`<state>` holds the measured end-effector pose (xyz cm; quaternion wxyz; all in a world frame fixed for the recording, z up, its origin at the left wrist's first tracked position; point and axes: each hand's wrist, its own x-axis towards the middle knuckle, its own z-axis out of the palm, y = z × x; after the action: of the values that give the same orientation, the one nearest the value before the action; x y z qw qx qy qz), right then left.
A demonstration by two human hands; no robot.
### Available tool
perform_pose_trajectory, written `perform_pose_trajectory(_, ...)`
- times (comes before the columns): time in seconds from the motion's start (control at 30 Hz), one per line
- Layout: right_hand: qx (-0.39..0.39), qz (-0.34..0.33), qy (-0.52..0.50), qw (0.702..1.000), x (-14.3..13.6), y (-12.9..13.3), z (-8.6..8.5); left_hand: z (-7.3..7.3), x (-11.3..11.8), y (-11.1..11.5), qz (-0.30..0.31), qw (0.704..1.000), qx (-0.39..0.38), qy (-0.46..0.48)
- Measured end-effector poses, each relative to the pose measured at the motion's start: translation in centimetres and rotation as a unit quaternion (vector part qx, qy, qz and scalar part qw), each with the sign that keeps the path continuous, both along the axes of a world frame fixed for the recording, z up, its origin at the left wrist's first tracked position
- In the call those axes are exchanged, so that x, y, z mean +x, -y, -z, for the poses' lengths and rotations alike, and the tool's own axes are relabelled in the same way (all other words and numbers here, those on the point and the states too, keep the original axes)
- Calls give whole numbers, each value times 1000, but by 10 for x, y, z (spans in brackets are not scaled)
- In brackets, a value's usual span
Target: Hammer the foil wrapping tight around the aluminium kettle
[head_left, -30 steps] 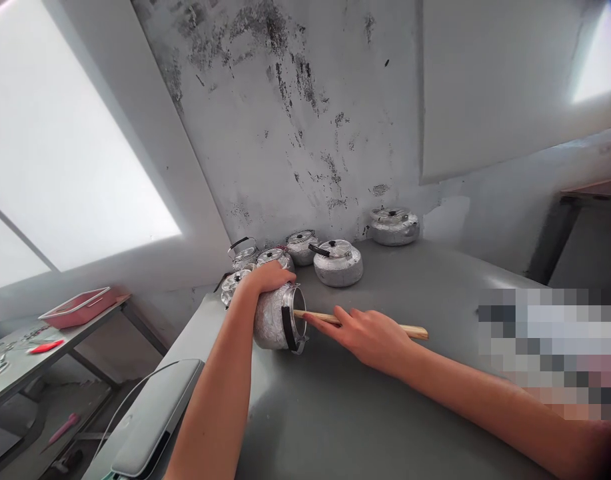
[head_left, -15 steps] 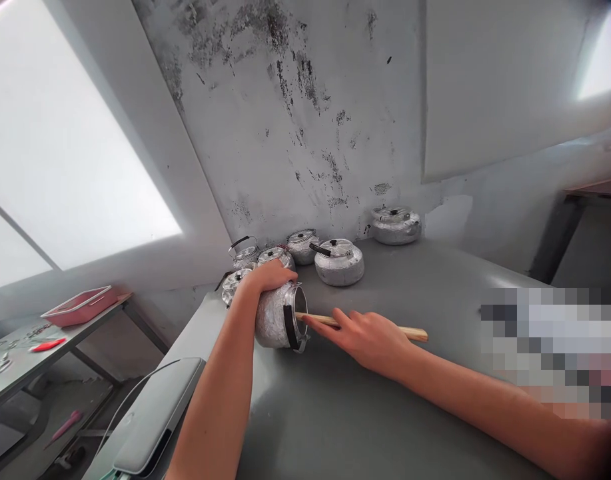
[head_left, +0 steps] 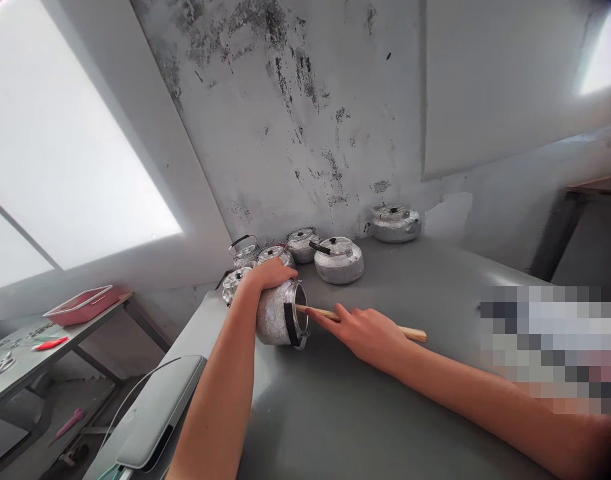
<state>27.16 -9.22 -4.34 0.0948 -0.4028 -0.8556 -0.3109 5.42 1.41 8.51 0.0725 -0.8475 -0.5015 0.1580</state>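
A dented aluminium kettle (head_left: 274, 319) lies tipped on its side on the grey table (head_left: 330, 413), its open mouth facing right and its black handle hanging across the front. My left hand (head_left: 274, 272) is closed over the upper side of this kettle and holds it. In my right hand (head_left: 368, 333) is a wooden stick (head_left: 412, 334), gripped with the index finger stretched along it. The stick's far end goes into the kettle's mouth, where its tip is hidden. Nearest behind the held kettle stands a lidded kettle (head_left: 339, 263) with a black handle.
Several more kettles stand at the back, one kettle (head_left: 396, 225) against the wall. A pale flat case (head_left: 160, 413) with cables lies at the table's left edge. On a side table are a pink basket (head_left: 82, 308), scissors (head_left: 1, 365) and a red object (head_left: 51, 344).
The stick and my right hand have shifted slightly, with the stick's inner end a little higher in the kettle's mouth. My left hand keeps its place on the kettle.
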Motion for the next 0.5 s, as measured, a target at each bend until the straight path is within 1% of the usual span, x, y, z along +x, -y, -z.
perform_pose_trajectory(0.13, 7, -39, 1, 999, -2, 3, -2, 1, 0, -3, 9, 1000, -1, 6)
perform_pose_trajectory(0.27, -2, 0, -1, 1000, 1, 1, -2, 1, 1, -2, 3, 1000, 4, -3)
perform_pose_trajectory(0.37, -8, 15, 9, 1000, 4, -1, -1, 1, 2, -1, 16, 1000, 4, -24)
perform_pose_trajectory(0.43, -4, 14, 8, 1000, 5, -2, 0, 0, 3, 0, 14, 1000, 4, -27)
perform_pose_trajectory(0.5, 0, -4, 8, 1000, 5, -2, 0, 0, 3, 1, 13, 1000, 5, -26)
